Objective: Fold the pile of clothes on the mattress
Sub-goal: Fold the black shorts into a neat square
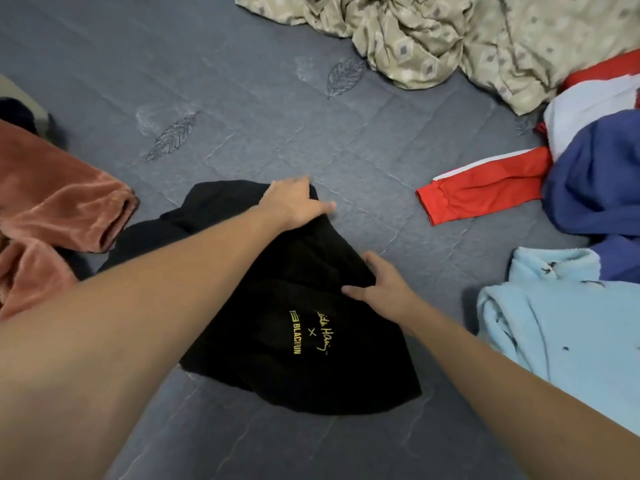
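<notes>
A black garment (298,368) with yellow lettering lies bunched in the middle of the grey mattress (242,98). My left hand (294,202) grips its far edge, fingers curled into the cloth. My right hand (377,282) holds the right edge of the same garment, thumb on top and fingers tucked into the fabric. At the right lies a pile of clothes: a red sleeve (485,192), a dark blue piece (599,181), a white piece (588,112) and a light blue fleece (561,323).
A rust-brown velvety garment (52,202) lies at the left edge, next to the black one. A crumpled beige patterned blanket (467,36) covers the far right of the mattress. Bare grey quilted sheet shows between them and in front of me.
</notes>
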Available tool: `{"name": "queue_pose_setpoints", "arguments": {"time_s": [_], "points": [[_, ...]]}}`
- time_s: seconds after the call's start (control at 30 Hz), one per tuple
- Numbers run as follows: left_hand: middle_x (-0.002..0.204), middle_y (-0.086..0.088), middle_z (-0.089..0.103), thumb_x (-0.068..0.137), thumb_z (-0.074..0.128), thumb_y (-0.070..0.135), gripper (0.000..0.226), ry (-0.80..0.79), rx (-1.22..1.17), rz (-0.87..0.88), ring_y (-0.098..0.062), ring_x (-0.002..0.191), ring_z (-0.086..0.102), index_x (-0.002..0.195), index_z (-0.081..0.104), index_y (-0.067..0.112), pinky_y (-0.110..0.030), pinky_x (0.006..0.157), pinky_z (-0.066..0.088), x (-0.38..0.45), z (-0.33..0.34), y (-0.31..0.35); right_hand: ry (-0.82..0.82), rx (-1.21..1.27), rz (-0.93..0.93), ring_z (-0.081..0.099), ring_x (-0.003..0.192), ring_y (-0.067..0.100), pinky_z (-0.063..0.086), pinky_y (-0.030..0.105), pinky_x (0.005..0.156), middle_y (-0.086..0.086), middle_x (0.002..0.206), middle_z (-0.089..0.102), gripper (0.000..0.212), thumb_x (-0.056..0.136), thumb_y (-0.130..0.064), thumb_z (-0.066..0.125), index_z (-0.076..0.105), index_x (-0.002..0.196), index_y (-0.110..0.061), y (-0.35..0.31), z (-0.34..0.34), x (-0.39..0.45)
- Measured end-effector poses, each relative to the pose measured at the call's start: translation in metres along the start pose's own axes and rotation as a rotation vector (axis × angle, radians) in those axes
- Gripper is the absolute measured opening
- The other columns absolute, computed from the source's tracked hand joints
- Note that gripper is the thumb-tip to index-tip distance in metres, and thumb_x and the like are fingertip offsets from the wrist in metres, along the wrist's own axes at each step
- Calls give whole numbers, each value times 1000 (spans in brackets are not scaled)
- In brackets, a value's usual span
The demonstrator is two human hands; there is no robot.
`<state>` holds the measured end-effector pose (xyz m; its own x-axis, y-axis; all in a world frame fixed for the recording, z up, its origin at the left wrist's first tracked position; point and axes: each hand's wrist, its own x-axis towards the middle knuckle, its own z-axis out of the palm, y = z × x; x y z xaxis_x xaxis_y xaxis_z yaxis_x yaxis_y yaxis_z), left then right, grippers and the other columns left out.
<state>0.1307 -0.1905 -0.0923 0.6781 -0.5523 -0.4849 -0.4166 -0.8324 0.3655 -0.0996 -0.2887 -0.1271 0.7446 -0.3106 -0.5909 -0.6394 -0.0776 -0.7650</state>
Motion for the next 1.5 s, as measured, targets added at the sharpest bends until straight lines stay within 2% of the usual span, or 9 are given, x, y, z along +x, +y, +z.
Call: {"name": "queue_pose_setpoints", "arguments": {"time_s": [0.2,0.4,0.6,0.77,0.87,1.0,1.2,1.4,1.5], "points": [[125,-8,65,85,73,61,62,-102,152,-39,-31,113,62,125,58,16,-45,96,52,-3,3,7,162,-172,-156,67,102,11,53,38,98,-9,103,71,35,85,-8,82,63,107,-27,4,-35,-3],[138,-6,61,91,34,85,80,-86,318,-59,-33,125,58,143,51,27,-42,84,42,-2,-8,14,315,-168,-102,67,97,8,52,30,88,-12,100,71,28,87,-27,83,66,108,-22,2,-57,-2],[112,-6,67,96,64,29,17,-81,-48,14,-27,102,62,112,59,24,-42,89,51,7,-7,7,-63,6,359,65,117,17,50,36,103,-3,127,69,59,84,-48,81,61,134,-24,12,-70,-28],[81,-3,62,95,53,5,23,27,-489,47,-20,71,58,100,52,27,-33,62,43,-9,-16,13,-192,-137,292,67,115,16,50,34,104,-4,119,74,41,90,-18,80,67,129,-21,0,-75,-44],[98,-4,68,92,68,12,28,-75,-612,39,-21,89,67,111,53,26,-33,72,50,-18,-29,28,-108,-60,158,67,112,12,54,29,99,-7,117,74,34,96,-12,74,66,127,-19,-16,-78,-45],[115,5,67,79,84,55,64,-114,-612,61,-14,103,66,127,60,21,-35,92,53,-28,-45,49,-55,-152,-29,70,109,5,55,32,98,-11,115,75,33,93,-15,77,68,124,-24,-43,-86,-44],[108,0,74,99,69,26,21,79,-660,149,-17,104,71,117,67,14,-34,94,56,-35,-50,51,25,-219,-41,67,115,13,52,42,106,-9,122,72,43,91,-25,79,65,131,-27,-39,-88,-55],[104,0,75,102,65,16,5,130,-769,195,-11,95,72,106,66,18,-24,79,56,-44,-53,38,-7,-362,198,58,128,23,48,44,110,-1,136,61,82,75,-34,92,51,144,-20,4,-72,-62],[97,2,75,101,65,14,7,203,-856,181,-10,91,73,98,65,21,-23,77,56,-50,-60,32,-59,-478,302,58,127,28,50,44,108,6,140,59,82,78,-28,90,47,146,-14,19,-68,-70]]}}
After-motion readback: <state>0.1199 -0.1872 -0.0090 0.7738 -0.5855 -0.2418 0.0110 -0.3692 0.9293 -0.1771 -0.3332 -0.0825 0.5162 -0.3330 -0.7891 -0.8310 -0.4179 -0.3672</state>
